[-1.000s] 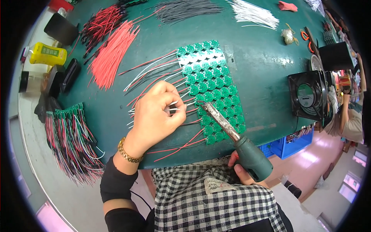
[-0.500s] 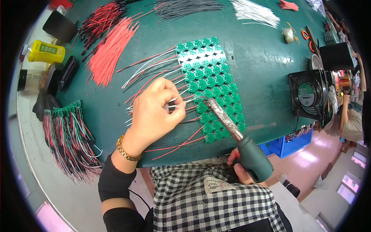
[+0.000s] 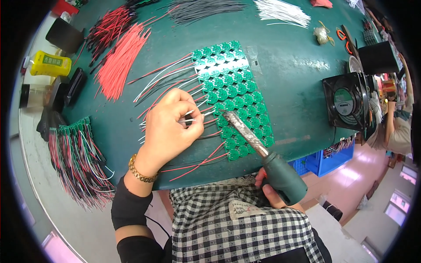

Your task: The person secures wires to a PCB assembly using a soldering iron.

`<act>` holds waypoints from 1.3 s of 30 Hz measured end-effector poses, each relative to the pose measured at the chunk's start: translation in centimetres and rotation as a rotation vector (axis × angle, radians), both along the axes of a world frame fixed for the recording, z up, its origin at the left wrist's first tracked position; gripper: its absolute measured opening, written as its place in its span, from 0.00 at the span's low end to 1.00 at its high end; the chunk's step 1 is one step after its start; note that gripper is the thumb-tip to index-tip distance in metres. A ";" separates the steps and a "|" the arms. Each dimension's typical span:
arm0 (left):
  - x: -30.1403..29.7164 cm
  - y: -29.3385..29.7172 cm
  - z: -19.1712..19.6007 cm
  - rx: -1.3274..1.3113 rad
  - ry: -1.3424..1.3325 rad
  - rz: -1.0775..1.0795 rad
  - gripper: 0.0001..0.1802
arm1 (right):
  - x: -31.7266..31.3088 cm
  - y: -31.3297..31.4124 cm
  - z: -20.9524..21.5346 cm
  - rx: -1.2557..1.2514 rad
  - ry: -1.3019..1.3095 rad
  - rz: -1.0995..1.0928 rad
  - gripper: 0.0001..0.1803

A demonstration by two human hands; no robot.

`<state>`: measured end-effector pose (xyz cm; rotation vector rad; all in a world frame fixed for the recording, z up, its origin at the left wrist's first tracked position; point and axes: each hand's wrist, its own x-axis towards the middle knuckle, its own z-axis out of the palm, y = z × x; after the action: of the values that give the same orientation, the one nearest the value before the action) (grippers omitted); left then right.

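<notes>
A panel of small round green circuit boards [image 3: 234,90] lies on the green table, with red, white and black wires running off its left edge. My left hand [image 3: 174,120] is closed in a pinch on a white wire [image 3: 189,120] beside that edge. My right hand [image 3: 272,193] grips the dark green handle of a soldering iron [image 3: 280,175]. The iron's stained metal barrel slants up and left, its tip over the panel's left-side boards near my left fingers. Whether the tip touches a board, I cannot tell.
Bundles of red wires [image 3: 120,65], black wires [image 3: 204,11] and white wires [image 3: 283,13] lie along the far side. A wired board bunch [image 3: 81,162] hangs over the left edge. A black fan [image 3: 345,103] stands at right, near orange-handled scissors [image 3: 343,37].
The whole scene has shifted slightly left in view. My left hand keeps its pinch on the white wire, and the iron's tip remains over the panel's left-side boards.
</notes>
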<state>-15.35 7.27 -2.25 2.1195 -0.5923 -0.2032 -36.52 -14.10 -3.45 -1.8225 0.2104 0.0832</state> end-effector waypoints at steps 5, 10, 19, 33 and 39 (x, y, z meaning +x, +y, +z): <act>0.0 0.0 -0.2 0.010 -0.024 -0.010 0.05 | -0.7 0.4 -1.2 -0.063 0.060 0.008 0.21; 0.0 0.0 -0.2 0.007 -0.028 -0.006 0.05 | -0.7 0.5 -1.2 -0.097 0.039 0.029 0.22; 0.0 0.1 -0.1 0.016 -0.038 -0.006 0.05 | 0.1 1.2 1.7 0.231 0.133 -0.195 0.33; 0.0 0.0 -0.2 0.008 -0.028 -0.008 0.04 | 0.3 1.0 0.1 0.029 0.043 -0.019 0.11; 0.0 0.0 -0.3 0.000 -0.046 -0.010 0.04 | 0.7 0.9 0.4 -0.046 0.020 0.033 0.11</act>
<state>-15.38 7.30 -2.53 2.1268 -0.6301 -0.1606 -35.82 -13.16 -3.02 -1.8722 0.1971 0.1205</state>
